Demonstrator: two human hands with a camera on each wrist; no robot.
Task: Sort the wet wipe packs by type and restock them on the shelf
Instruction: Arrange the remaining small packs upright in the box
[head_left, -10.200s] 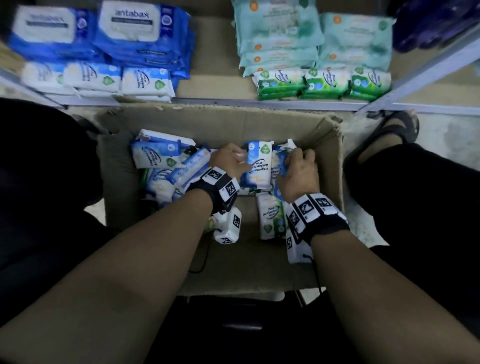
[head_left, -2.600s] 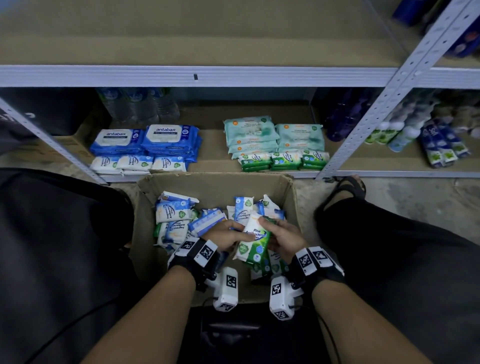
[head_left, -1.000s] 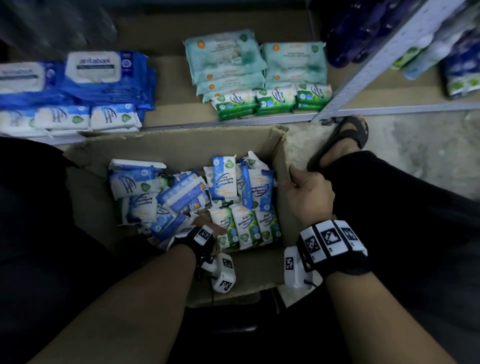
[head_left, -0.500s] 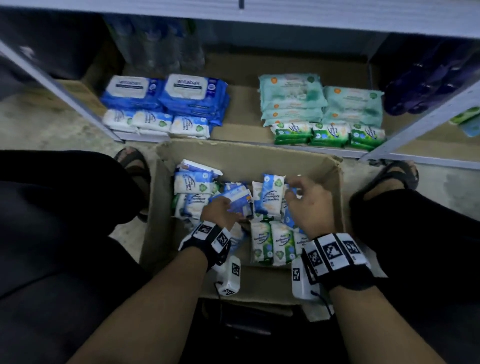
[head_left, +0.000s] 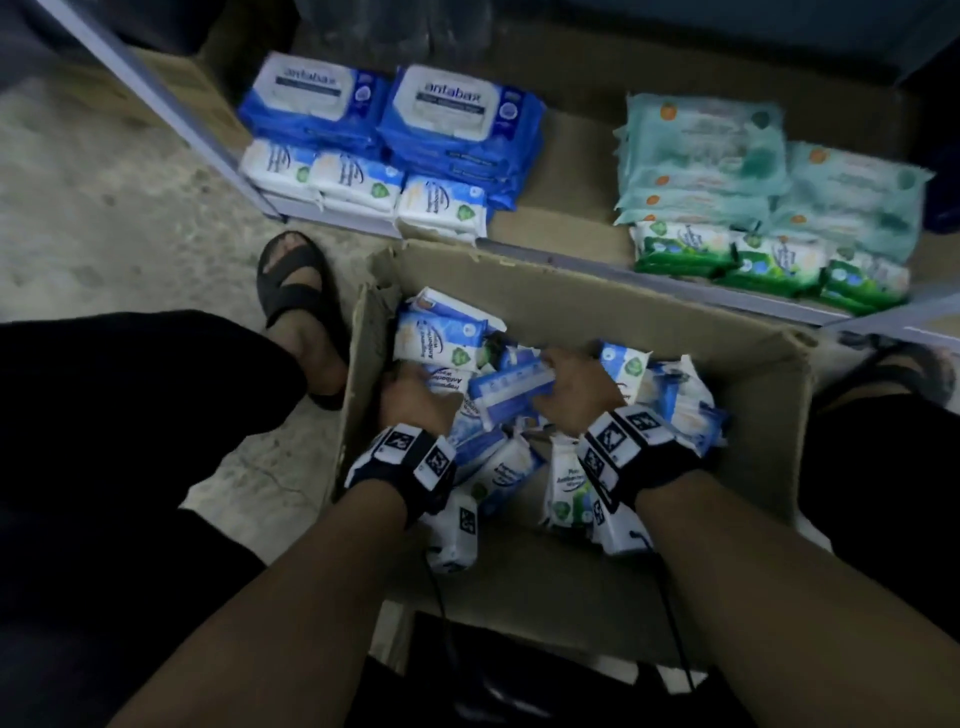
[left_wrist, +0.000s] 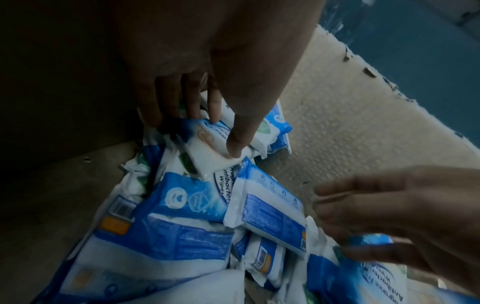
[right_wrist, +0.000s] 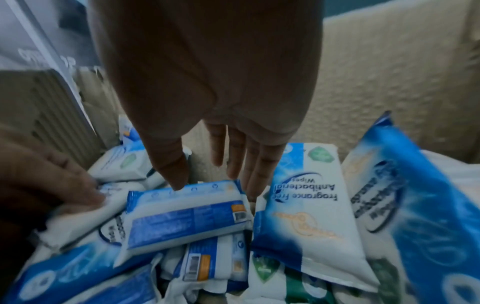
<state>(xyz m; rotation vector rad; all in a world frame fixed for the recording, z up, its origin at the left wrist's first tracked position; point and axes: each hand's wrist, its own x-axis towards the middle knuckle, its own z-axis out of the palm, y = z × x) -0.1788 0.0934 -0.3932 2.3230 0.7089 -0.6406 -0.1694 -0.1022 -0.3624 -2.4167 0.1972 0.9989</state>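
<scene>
An open cardboard box (head_left: 571, 291) on the floor holds several small wipe packs, mostly blue and white, with green-marked ones (head_left: 569, 483) near the front. My left hand (left_wrist: 207, 131) is deep at the box's left side and pinches a blue-and-white pack (left_wrist: 205, 148) between thumb and fingers. My right hand (right_wrist: 215, 185) hangs over the middle with straight fingers. Its thumb and fingertips touch the far edge of a blue pack (right_wrist: 187, 216) lying back side up. On the shelf stand blue antabax packs (head_left: 457, 104), small white-blue packs (head_left: 441, 205), teal packs (head_left: 696, 140) and green packs (head_left: 769, 265).
The box sits between my legs, against the bottom shelf's front edge. A grey shelf upright (head_left: 156, 104) slants down at the left. My sandalled feet (head_left: 296, 291) flank the box. Bare shelf board (head_left: 566, 218) shows between the blue and teal stacks.
My right hand moved left from the box's right side to the blue pack in the middle. The left hand let that pack go and dug further left. The view swung left.
</scene>
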